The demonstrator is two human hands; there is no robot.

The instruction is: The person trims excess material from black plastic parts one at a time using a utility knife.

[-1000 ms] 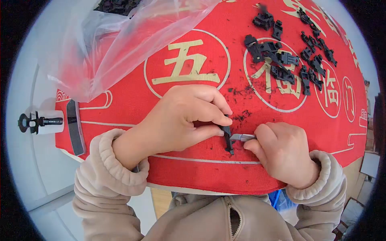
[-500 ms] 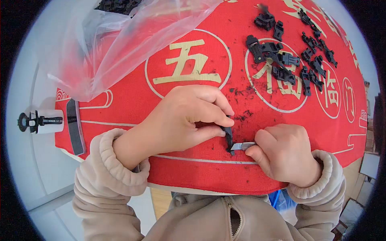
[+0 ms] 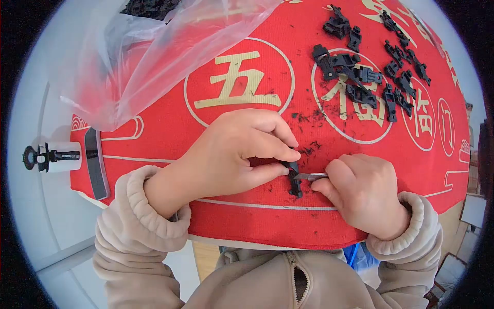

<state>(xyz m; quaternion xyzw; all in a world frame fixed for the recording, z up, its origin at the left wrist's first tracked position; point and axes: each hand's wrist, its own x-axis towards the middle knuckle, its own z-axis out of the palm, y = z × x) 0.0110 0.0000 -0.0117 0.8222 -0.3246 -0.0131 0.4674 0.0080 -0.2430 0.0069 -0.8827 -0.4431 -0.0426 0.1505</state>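
Note:
Between the thumb and fingers of my left hand (image 3: 247,149) is a small black plastic part (image 3: 294,185), its lower end sticking out toward me. My right hand (image 3: 363,193) is closed around a small knife, its handle hidden in the fist. The knife blade (image 3: 307,176) points left and its tip meets the side of the black part, close to my left fingertips. Dark shavings (image 3: 310,149) lie scattered on the red mat (image 3: 247,219) just beyond both hands.
Several similar black plastic parts (image 3: 368,76) lie in a loose pile at the back right. A clear plastic bag (image 3: 149,67) spreads over the back left, near a dark heap (image 3: 149,7). A phone-like dark slab (image 3: 94,162) rests at the mat's left edge.
The knife blade has moved up along the black part, from near its lower end toward my left fingertips, and now shows narrower. My left hand has barely moved.

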